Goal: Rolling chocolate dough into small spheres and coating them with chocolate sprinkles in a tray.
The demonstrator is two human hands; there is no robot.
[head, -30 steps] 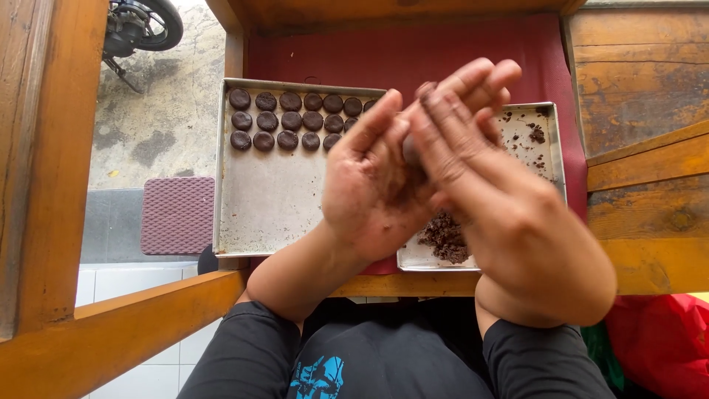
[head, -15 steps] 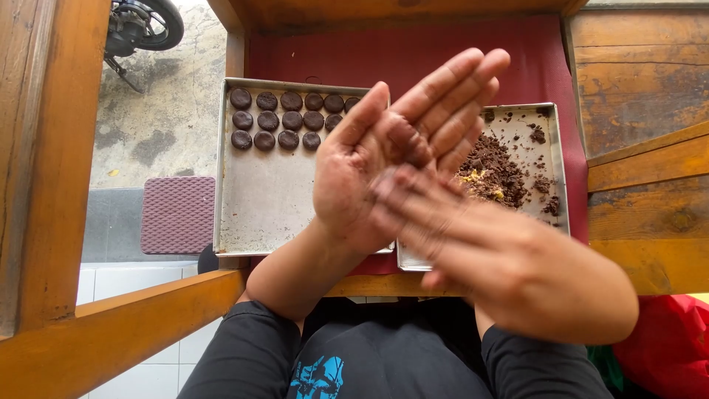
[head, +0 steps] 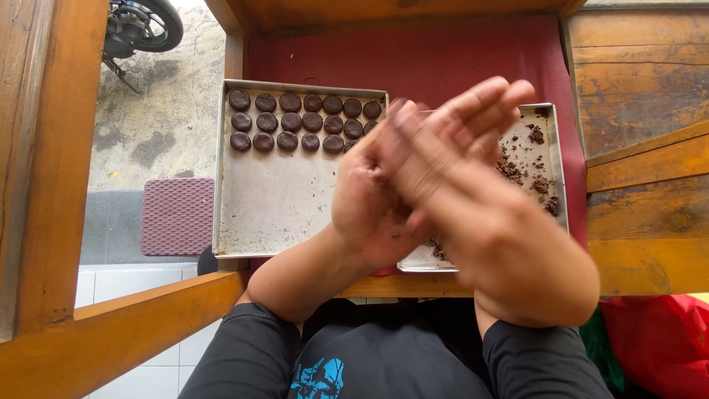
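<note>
I see dark brown, almost black rounds (head: 304, 123) in rows on the dull grey metal tray (head: 281, 199), whose floor is smudged pale brown. The second tray (head: 555, 177) is the same grey, speckled with dark brown crumbs (head: 521, 171). Under both lies a deep red cloth (head: 443, 59). The wood frame (head: 52, 170) is warm orange-brown. Below, a mauve mat (head: 177, 216) has a fine woven pattern (like a waffle grid). My sleeves (head: 236, 362) are black.
</note>
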